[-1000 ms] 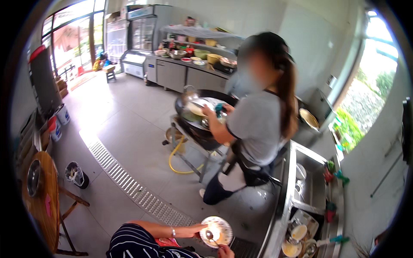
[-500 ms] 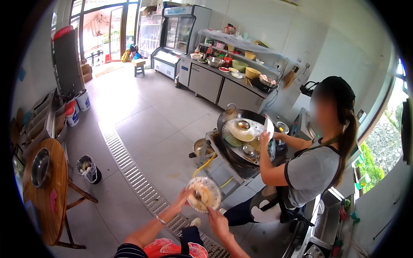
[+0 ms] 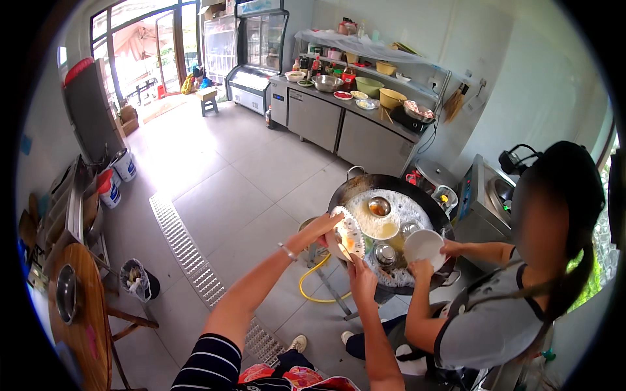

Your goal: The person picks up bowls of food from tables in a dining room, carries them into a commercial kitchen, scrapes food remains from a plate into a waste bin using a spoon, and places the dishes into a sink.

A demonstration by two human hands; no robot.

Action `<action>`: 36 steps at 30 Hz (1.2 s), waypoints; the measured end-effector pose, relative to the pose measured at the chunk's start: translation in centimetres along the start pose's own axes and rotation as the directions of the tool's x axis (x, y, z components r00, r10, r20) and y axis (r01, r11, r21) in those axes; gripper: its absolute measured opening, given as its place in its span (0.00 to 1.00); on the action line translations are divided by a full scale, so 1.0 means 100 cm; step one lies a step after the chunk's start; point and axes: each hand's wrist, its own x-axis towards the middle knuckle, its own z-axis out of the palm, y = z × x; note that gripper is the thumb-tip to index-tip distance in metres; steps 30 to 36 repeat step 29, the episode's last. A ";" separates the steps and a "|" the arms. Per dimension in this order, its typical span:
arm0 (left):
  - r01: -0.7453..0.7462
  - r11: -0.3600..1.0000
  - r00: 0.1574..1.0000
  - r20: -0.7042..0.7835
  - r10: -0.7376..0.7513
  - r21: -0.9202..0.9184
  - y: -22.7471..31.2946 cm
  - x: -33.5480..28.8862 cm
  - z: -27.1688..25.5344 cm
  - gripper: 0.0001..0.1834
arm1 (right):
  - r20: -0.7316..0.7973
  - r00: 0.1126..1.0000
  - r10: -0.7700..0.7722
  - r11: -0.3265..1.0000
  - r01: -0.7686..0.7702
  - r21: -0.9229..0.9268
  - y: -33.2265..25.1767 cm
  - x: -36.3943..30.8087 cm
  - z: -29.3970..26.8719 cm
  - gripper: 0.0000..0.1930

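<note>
My left hand (image 3: 324,229) grips the rim of a white plate with a scalloped, patterned edge (image 3: 353,229). Orange-yellow food residue shows on the plate, which is tilted over the near left edge of a large black wok (image 3: 345,189). Closed at the plate's lower edge, my right hand (image 3: 362,281) holds a thin pale stick-like utensil (image 3: 345,252), its exact kind unclear. Sudsy water fills the wok. In it sit a large pale bowl (image 3: 365,225) with a metal bowl (image 3: 379,206) inside, and another metal bowl (image 3: 385,255).
At the right, a co-worker (image 3: 482,319) holds a white bowl (image 3: 424,249) over the wok. A yellow hose (image 3: 302,287) runs along the floor below. A lined bin (image 3: 138,281) and wooden table (image 3: 91,306) stand left. The loaded steel counter (image 3: 313,117) is behind.
Both my hands have moved forward and right with the plate, from above the floor to the wok's edge, and the plate has tilted. The co-worker's white bowl has come lower over the wok.
</note>
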 end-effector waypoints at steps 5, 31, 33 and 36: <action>0.209 0.915 0.970 -0.191 -0.149 0.346 0.042 0.064 0.019 0.37 | 0.117 0.991 0.068 0.992 -0.055 -0.115 0.055 0.048 0.039 0.09; -0.110 0.840 0.801 -0.453 0.391 0.531 -0.033 0.172 0.102 0.22 | 0.476 0.871 0.122 0.985 -0.167 0.052 0.225 0.142 0.140 0.15; -0.110 0.840 0.801 -0.453 0.391 0.531 -0.033 0.172 0.102 0.22 | 0.476 0.871 0.122 0.985 -0.167 0.052 0.225 0.142 0.140 0.15; -0.110 0.840 0.801 -0.453 0.391 0.531 -0.033 0.172 0.102 0.22 | 0.476 0.871 0.122 0.985 -0.167 0.052 0.225 0.142 0.140 0.15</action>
